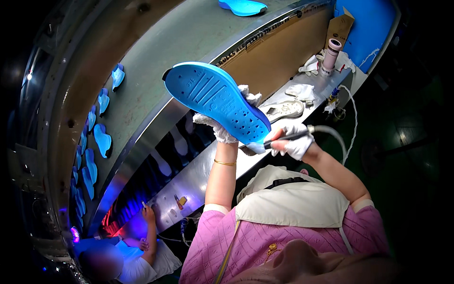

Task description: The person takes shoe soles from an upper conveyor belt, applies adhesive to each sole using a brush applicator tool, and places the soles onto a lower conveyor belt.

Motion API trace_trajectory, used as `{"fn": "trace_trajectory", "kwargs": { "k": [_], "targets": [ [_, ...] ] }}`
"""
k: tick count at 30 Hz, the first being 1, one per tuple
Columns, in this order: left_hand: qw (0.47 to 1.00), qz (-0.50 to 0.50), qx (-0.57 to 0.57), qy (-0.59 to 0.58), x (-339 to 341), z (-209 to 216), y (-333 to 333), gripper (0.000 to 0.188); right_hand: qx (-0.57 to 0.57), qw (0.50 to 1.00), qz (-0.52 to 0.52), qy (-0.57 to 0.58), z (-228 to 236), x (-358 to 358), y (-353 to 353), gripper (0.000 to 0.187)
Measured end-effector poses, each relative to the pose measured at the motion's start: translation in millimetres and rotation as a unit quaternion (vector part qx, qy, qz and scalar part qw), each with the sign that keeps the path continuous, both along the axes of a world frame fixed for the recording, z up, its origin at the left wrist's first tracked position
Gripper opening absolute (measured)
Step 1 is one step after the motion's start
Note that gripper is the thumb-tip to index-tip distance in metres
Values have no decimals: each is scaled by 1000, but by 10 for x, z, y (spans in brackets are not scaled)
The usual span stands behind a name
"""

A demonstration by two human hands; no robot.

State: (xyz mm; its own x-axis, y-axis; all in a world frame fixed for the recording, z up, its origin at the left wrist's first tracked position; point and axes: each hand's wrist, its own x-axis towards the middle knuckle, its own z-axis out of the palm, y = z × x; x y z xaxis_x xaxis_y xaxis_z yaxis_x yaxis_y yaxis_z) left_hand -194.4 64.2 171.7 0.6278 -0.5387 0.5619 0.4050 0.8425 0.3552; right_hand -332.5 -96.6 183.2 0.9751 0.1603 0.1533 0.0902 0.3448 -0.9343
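My left hand, in a white glove, grips a large blue shoe sole from below and behind, with fingertips showing past its far edge. The sole is tilted up; its face bears ridges toward one end and small holes toward the other. In my right hand, also gloved but with some fingertips bare, is a brush with a dark handle. A pale hose runs from the handle's end. The brush's whitish tip meets the holed end of the sole at its near edge.
Beyond the sole, a metal ledge carries a white shoe sole, white gloves and a pink bottle. A dark curved belt bears several blue soles. At the lower left a co-worker reaches toward the ledge.
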Motion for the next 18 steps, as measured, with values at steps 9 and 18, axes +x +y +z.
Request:
{"fn": "trace_trajectory", "kwargs": {
  "k": [9, 18],
  "targets": [
    [939, 63, 334, -50, 55, 114, 92, 125, -203, 977, -5, -62, -10, 121, -173, 15],
    [862, 19, 503, -63, 202, 227, -47, 92, -223, 971, 24, -80, -13, 206, -180, 15]
  ]
}}
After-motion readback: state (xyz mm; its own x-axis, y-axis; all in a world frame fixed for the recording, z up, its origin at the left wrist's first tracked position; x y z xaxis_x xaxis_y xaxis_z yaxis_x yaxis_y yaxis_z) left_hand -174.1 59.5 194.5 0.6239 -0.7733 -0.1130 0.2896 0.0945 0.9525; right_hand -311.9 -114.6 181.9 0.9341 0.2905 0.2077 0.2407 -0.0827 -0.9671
